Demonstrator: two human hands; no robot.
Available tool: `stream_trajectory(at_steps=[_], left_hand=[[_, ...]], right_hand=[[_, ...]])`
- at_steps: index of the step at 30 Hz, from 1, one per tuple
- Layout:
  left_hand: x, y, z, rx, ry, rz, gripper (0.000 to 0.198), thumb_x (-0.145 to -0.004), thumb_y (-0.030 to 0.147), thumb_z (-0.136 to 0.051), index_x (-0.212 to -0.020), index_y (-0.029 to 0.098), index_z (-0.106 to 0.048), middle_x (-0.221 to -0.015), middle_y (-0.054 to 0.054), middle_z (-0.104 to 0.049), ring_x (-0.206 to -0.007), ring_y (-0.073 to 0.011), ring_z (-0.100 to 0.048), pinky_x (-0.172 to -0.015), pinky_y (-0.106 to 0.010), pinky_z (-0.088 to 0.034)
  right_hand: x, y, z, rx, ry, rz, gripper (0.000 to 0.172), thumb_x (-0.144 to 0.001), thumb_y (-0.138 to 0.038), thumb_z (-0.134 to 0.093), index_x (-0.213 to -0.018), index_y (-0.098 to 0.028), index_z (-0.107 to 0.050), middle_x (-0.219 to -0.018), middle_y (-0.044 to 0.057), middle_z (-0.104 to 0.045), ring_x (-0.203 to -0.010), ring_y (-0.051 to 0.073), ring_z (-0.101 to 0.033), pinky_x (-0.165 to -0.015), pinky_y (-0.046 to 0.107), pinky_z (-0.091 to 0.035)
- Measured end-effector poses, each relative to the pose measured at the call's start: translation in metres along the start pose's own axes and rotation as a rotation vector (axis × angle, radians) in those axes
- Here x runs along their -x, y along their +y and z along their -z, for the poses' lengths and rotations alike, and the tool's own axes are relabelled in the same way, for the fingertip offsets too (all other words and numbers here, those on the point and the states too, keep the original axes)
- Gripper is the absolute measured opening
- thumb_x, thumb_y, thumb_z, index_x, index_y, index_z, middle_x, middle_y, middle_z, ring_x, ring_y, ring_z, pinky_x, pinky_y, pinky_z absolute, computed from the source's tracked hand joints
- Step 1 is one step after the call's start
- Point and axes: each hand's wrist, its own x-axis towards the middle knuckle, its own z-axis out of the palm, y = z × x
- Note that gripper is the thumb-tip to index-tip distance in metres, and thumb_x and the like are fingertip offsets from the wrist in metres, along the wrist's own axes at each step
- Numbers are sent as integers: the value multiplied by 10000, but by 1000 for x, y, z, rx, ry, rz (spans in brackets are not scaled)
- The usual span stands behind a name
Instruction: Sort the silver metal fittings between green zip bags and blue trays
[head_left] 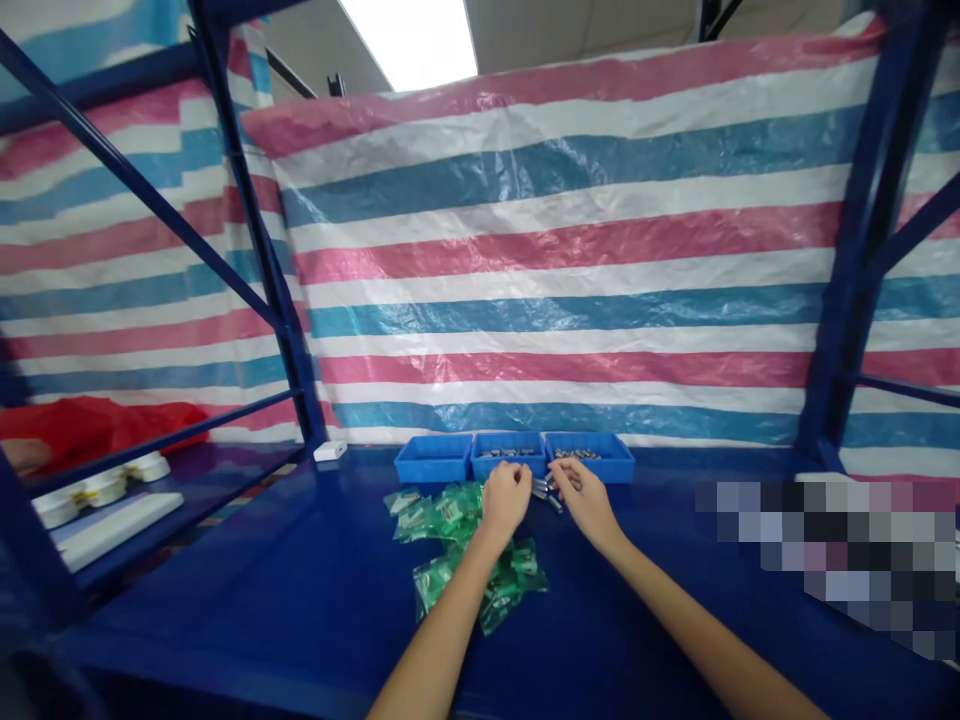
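My left hand [506,497] is closed, thumb and fingers drawn together, just in front of the middle blue bin [480,468]. Whatever it may hold is too small to make out. Beside it on the right, my right hand [585,497] pinches at a small shiny metal part [550,482]. More slim metal parts [552,500] lie on the table between the hands. A loose pile of green-tinted clear plastic bags [450,515] spreads beneath and left of my left forearm, which covers part of it.
A blue bin [433,460] on the left looks bare inside; the middle and right bins [611,465] hold small metal pieces. A white box [330,451] sits at the back left of the blue table [300,580]. Blue frame posts [847,250] stand at both sides. Pixelated clutter lies right.
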Motion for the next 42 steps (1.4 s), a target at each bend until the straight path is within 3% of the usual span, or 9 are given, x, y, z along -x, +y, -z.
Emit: stream_trajectory(at_steps=[4, 9, 16, 25, 32, 38, 42], left_hand=[[2, -2, -3, -75, -62, -140, 299, -887, 232, -342, -758, 166, -604, -868, -54, -590, -883, -174, -539, -799, -274, -388], [14, -4, -11, -195, -265, -354, 281, -837, 167, -377, -1065, 205, -538, -1125, -61, -528, -1069, -231, -456, -923, -406, -358], [22, 4, -10, -230, -309, -393, 259, -795, 164, -417, -1011, 191, -560, -1104, -81, -521, -1050, -241, -478, -933, -431, -359], [22, 5, -10, -219, -352, -427, 292, -788, 193, -457, -1066, 207, -546, -1139, -76, -536, -1079, -241, -482, -959, -432, -340], [19, 3, -8, -194, -382, -407, 227, -802, 230, -463, -1000, 210, -574, -1094, -70, -561, -1032, -230, -513, -949, -414, -348], [16, 0, -3, -130, -415, -393, 197, -801, 235, -467, -952, 219, -592, -1043, -52, -578, -976, -215, -546, -948, -414, -354], [18, 1, 1, -125, -412, -394, 204, -799, 222, -466, -953, 220, -599, -1037, -55, -584, -980, -215, -547, -960, -418, -346]], right_hand=[[1, 0, -1, -49, 25, -49, 401, -717, -538, -560, -820, -152, -605, -571, -5, -550, -472, 113, -480, -445, 221, -376], [-7, 4, 2, -37, 32, -41, 394, -745, -501, -516, -861, -149, -650, -592, 6, -571, -482, 118, -492, -457, 227, -383], [-22, 13, 8, -9, 45, -114, 388, -688, -488, -583, -838, -142, -671, -608, 20, -606, -519, 140, -531, -482, 244, -424], [-17, 13, 3, -22, -22, -119, 365, -688, -487, -601, -839, -159, -657, -712, 50, -666, -571, 160, -578, -468, 240, -433], [-16, 14, 4, -30, -32, -83, 357, -629, -448, -655, -839, -160, -663, -545, -7, -592, -473, 140, -538, -435, 240, -421], [-25, 11, 14, -49, -17, -147, 417, -573, -455, -669, -855, -150, -700, -620, 43, -658, -535, 173, -585, -444, 260, -456], [-34, 5, 7, -5, -24, -122, 329, -590, -418, -661, -789, -160, -706, -586, 30, -647, -493, 162, -565, -424, 258, -445]])
